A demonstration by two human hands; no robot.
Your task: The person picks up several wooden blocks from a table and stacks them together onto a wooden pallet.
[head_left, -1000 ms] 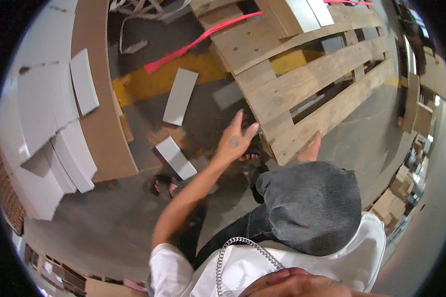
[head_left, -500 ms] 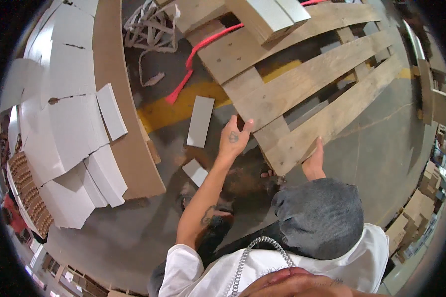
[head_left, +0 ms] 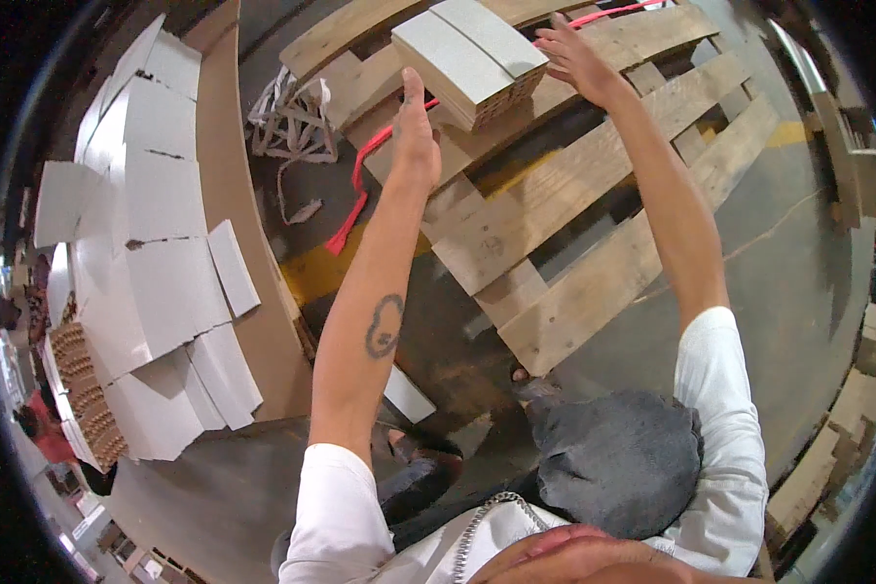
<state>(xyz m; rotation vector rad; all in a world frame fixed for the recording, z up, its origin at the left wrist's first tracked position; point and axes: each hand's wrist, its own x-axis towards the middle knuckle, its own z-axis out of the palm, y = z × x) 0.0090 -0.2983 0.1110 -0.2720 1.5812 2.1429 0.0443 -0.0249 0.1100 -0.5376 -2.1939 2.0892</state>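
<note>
A block of stacked white-topped cardboard pieces sits on the far part of a wooden pallet. My left hand is stretched out beside the block's left side, its palm turned toward it. Beyond the block's right corner, my right hand reaches out with fingers extended and apart. Neither hand has closed around the block; whether the left fingers touch it I cannot tell. A pink-red strap runs across the pallet behind the block, and its loose end hangs over the left edge.
At left stands a large pile of white cardboard sheets beside a long brown board. Tangled pale strapping lies on the floor between pile and pallet. A white strip lies near my feet. More cardboard is stacked at far right.
Both hands have left the pallet's near edge and reached forward to either side of the white-topped block. The view has shifted, showing more of the block.
</note>
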